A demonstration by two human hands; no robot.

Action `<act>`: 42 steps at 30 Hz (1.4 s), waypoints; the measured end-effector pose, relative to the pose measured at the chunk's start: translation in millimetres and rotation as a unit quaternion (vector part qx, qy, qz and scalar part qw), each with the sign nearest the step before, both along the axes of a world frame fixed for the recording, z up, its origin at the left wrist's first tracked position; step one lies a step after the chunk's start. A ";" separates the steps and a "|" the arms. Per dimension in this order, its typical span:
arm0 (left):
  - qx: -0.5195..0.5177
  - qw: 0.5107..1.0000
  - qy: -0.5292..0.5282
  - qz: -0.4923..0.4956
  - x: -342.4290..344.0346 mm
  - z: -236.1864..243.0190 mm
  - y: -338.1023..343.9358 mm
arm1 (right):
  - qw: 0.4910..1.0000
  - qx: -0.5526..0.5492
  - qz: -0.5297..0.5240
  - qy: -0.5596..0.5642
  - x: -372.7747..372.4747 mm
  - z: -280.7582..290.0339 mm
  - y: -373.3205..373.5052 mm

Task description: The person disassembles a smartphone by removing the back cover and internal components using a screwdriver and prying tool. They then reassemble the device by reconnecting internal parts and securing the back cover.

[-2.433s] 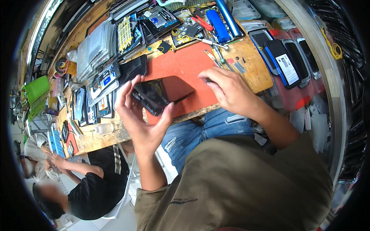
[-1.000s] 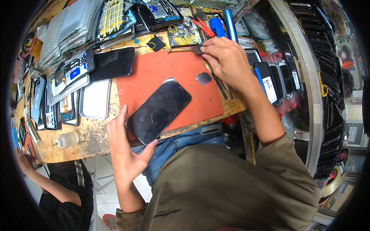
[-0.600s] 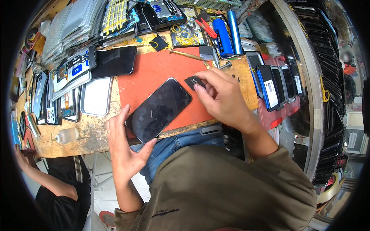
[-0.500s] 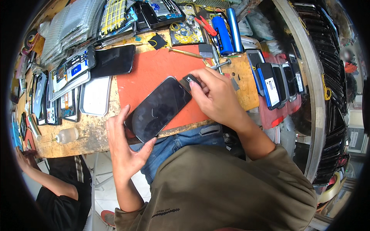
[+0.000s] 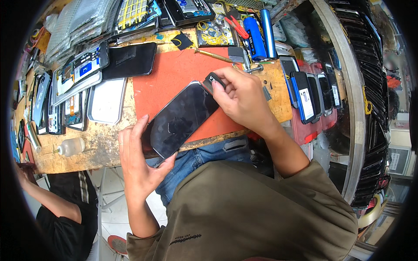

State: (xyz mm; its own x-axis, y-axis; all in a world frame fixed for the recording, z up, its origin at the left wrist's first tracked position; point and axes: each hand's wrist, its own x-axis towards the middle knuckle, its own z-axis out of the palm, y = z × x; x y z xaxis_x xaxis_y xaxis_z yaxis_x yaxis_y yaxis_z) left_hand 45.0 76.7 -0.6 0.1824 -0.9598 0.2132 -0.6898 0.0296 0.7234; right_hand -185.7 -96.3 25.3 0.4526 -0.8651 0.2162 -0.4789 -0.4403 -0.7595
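Note:
A black smartphone (image 5: 177,121) lies screen up, angled across the orange mat (image 5: 159,74). My left hand (image 5: 141,167) grips its lower end, thumb on one edge and fingers on the other. My right hand (image 5: 239,98) is closed on a small dark flat tool (image 5: 213,80), pinched under the thumb, whose edge touches the phone's upper right corner. Beyond that hand are a brass screwdriver (image 5: 209,55), metal tools (image 5: 252,68) and a small dark grey block (image 5: 235,52).
Opened phones (image 5: 80,69), bubble-wrap bags (image 5: 78,24) and a small bottle (image 5: 72,147) crowd the bench's left. Red-handled pliers (image 5: 237,27) and blue cylinders (image 5: 254,39) sit at the back. More phones (image 5: 307,95) are at the right. Another person's arm (image 5: 52,200) is at lower left.
The phone now lies flatter and turned. My right hand reached to the tools behind the mat, then came down with the dark tool to the phone's upper corner. My left hand stayed on the phone.

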 end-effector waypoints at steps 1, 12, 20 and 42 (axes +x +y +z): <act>-0.001 1.000 -0.002 -0.001 0.2 -0.2 0.3 | 1.000 0.003 0.003 0.004 -0.4 -0.1 1.0; -0.012 1.000 -0.001 -0.002 0.3 -0.9 -0.4 | 0.975 -0.189 0.057 0.100 7.9 -2.3 11.7; 0.064 0.996 0.053 -0.006 4.9 12.3 -4.4 | 0.973 0.230 -0.029 -0.003 -0.7 -4.6 -17.5; -0.003 0.999 0.008 -0.042 9.5 10.0 -13.0 | 0.954 0.299 0.002 -0.028 -20.1 -3.3 -14.3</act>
State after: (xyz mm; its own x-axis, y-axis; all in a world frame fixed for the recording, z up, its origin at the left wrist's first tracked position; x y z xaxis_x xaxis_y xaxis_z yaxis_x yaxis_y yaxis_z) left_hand 54.5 63.7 9.4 0.1045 -0.9706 0.2167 -0.6728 0.0914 0.7342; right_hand -205.8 -110.6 22.0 0.4579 -0.8398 -0.2915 -0.4295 0.0781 -0.8997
